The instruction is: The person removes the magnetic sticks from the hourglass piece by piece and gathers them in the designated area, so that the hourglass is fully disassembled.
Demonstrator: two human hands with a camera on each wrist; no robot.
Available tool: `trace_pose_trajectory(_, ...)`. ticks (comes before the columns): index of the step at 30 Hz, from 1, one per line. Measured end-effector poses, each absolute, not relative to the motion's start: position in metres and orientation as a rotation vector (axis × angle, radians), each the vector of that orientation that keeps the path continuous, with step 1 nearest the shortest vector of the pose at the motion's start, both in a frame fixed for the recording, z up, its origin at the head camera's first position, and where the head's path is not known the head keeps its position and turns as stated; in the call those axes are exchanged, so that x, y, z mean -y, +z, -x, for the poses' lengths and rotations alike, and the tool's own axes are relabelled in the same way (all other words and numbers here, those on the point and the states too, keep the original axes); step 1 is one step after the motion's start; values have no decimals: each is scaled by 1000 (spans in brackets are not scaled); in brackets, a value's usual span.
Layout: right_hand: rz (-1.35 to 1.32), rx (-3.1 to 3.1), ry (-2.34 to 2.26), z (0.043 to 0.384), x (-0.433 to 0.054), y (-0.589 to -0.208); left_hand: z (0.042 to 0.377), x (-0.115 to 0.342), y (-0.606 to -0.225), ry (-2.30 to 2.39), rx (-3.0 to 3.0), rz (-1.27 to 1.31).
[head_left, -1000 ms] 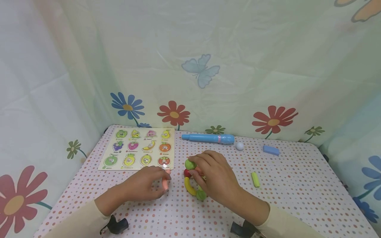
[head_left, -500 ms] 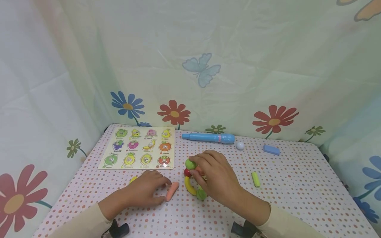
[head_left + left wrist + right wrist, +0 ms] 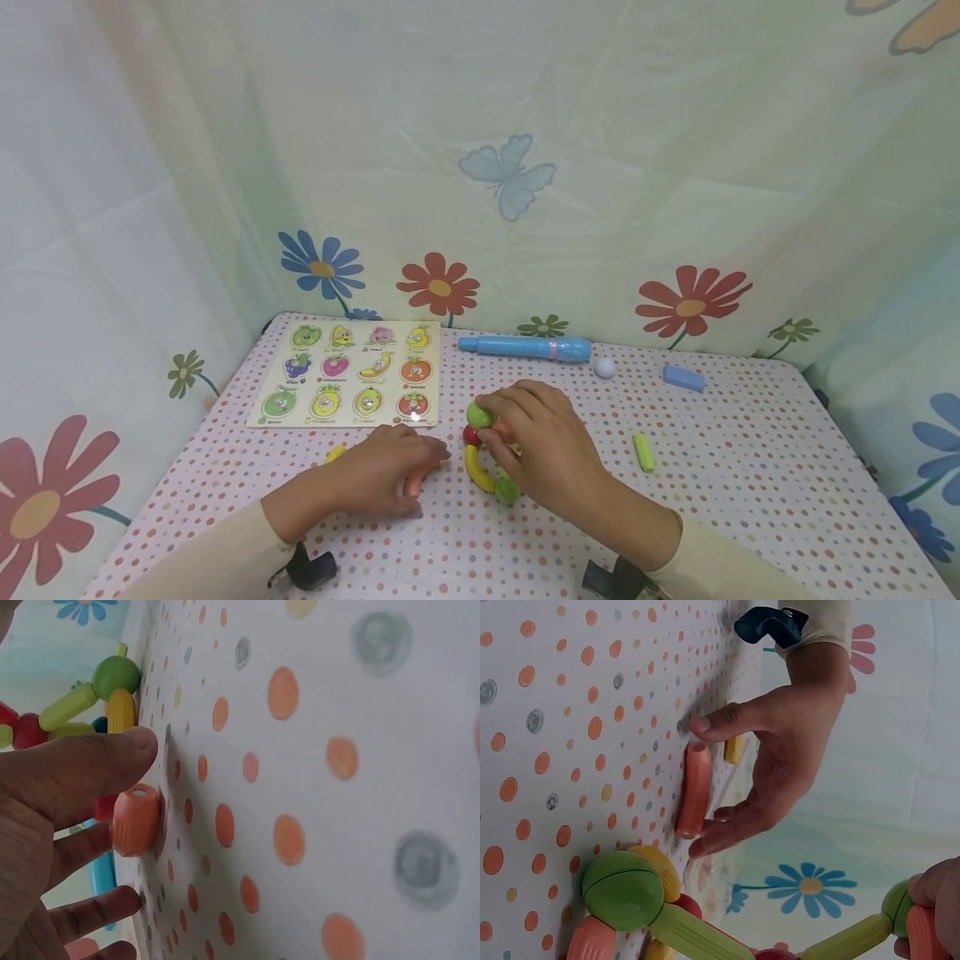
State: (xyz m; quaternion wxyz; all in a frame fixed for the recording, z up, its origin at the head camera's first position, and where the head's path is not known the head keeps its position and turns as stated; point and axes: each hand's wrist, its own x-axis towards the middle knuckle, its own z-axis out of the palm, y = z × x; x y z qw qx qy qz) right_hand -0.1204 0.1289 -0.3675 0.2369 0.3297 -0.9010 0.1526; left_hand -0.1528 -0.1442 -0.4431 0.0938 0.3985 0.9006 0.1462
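Observation:
My left hand (image 3: 390,471) reaches over a curved orange rod (image 3: 417,478) on the dotted tabletop. In the right wrist view the thumb and fingers lie about the ends of that orange rod (image 3: 694,791), and the left wrist view has the thumb apart from it. My right hand (image 3: 551,442) pinches a ball-and-rod toy by a green ball (image 3: 478,414) and an orange rod beside it. A red ball (image 3: 470,436), a yellow curved rod (image 3: 477,471) and another green ball (image 3: 507,490) belong to this toy; the right hand hides part of it.
A fruit picture board (image 3: 392,385) lies at the back left. Behind the toy are a blue wand-like tube (image 3: 525,347) and a white ball (image 3: 604,367). Rightward lie a blue block (image 3: 683,378) and a lime rod (image 3: 643,452). A yellow piece (image 3: 335,452) shows behind my left hand.
The orange rod, earlier at my left fingers near the board, came to lie on the table; my left hand has since shifted right over it. The right hand has stayed in place.

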Motion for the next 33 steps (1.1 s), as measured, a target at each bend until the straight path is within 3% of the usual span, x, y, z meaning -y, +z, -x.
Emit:
trace_pose_trajectory(16, -919, 2424, 415, 123, -129, -370, 155, 156, -443, 446, -2689, -1158)
trace_pose_trajectory(33, -922, 2418, 436, 123, -129, -371, 149, 216, -449, 622, -2902, -846)
